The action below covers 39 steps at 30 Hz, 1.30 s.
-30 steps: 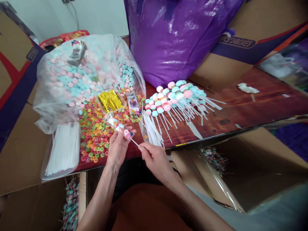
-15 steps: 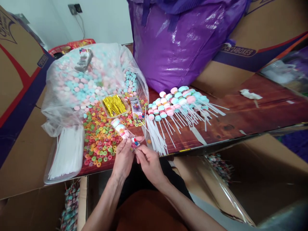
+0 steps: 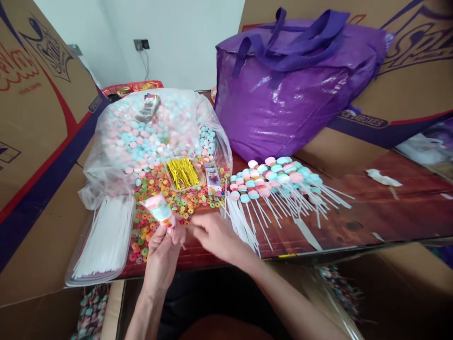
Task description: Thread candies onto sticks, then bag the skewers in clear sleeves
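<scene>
Bare left hand (image 3: pixel 164 244), bare right hand (image 3: pixel 218 236), black legwear (image 3: pixel 212 293), dark reddish-brown top (image 3: pixel 215 329)

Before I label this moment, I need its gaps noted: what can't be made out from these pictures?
Head view: the right hand is blurred, so whether it touches anything is unclear.
Head view: lower part of the wrapped marshmallow stick, mostly hidden by the left hand.
Head view: contents of the purple tote bag, hidden by its opaque sides.
Head view: fine print on the packet beside the gold ties, too small.
</scene>
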{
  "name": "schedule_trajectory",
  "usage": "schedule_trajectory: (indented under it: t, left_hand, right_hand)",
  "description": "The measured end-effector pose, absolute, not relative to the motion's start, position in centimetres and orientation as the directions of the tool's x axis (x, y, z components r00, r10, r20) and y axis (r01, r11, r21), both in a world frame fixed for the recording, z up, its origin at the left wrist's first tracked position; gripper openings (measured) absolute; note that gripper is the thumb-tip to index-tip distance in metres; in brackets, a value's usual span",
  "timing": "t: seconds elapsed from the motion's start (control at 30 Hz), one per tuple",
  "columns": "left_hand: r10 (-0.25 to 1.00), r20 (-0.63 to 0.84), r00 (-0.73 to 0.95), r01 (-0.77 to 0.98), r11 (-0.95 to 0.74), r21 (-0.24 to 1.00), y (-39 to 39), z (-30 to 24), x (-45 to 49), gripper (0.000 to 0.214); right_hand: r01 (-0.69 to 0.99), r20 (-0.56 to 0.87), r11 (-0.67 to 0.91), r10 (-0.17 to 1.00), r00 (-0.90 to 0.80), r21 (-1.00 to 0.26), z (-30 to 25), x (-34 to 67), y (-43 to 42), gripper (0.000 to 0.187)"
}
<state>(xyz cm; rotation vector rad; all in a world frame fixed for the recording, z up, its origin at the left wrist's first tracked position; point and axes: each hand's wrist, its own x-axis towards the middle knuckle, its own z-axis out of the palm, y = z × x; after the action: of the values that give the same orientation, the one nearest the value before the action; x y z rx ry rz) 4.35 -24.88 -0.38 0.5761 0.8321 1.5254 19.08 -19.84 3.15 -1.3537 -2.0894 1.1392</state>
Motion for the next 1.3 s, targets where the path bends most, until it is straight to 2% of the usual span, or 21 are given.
schedule_trajectory:
  t: [0.03, 0.1, 0.2, 0.27, 0.47, 0.67, 0.83, 0.93, 1.17, 1.3]
  left_hand:
    - [0.977, -0.118, -0.180, -0.615, -0.018, 0.788, -24.7, -0.6, 4.3, 0.026]
    - [0.963, -0.161, -0.216, -0.600, -0.001, 0.800, -24.5, -1.1, 4.3, 0.026]
    - [0.951, -0.236, -0.202, -0.620, 0.063, 0.782, -24.3, -1.7, 4.6, 0.027]
    - [0.944, -0.262, -0.200, -0.644, 0.075, 0.761, -24.4, -2.0, 4.7, 0.027]
    - [0.948, -0.237, -0.211, -0.683, 0.030, 0.729, -24.4, -2.3, 4.2, 0.022]
    - [0.949, -0.244, -0.198, -0.689, 0.043, 0.723, -24.0, -2.4, 4.1, 0.021]
    - [0.934, -0.299, -0.195, -0.711, 0.076, 0.700, -23.4, -2.1, 4.2, 0.023]
    - [0.924, -0.329, -0.195, -0.723, 0.091, 0.685, -23.2, -2.1, 4.4, 0.026]
    - [0.915, -0.338, -0.221, -0.722, 0.079, 0.687, -23.3, -2.2, 4.9, 0.031]
    - [0.918, -0.319, -0.237, -0.700, 0.066, 0.711, -23.4, -2.3, 4.8, 0.029]
  right_hand:
    - [0.679, -0.020, 0.271, 0.922, -0.388, -0.682, 3.8, 18.8, -18.3, 0.024]
    - [0.829, 0.082, 0.267, 0.962, -0.261, -0.492, 4.7, 17.8, -14.9, 0.024]
    - [0.926, 0.001, 0.212, 0.975, -0.223, -0.313, 5.0, 15.7, -10.3, 0.020]
    - [0.943, -0.064, 0.191, 0.974, -0.215, -0.273, 4.8, 14.4, -8.4, 0.018]
    - [0.949, -0.062, 0.181, 0.977, -0.204, -0.257, 3.5, 13.8, -7.4, 0.032]
    - [0.938, 0.037, 0.207, 0.978, -0.205, -0.277, 3.2, 15.1, -7.8, 0.037]
    - [0.917, 0.113, 0.213, 0.976, -0.185, -0.338, 3.7, 16.0, -8.5, 0.035]
    - [0.914, 0.102, 0.177, 0.983, -0.150, -0.366, 3.7, 16.1, -8.9, 0.032]
    - [0.924, 0.163, 0.240, 0.967, -0.198, -0.299, 3.3, 15.5, -8.3, 0.026]
    - [0.927, 0.145, 0.196, 0.977, -0.157, -0.320, 3.1, 15.5, -8.5, 0.026]
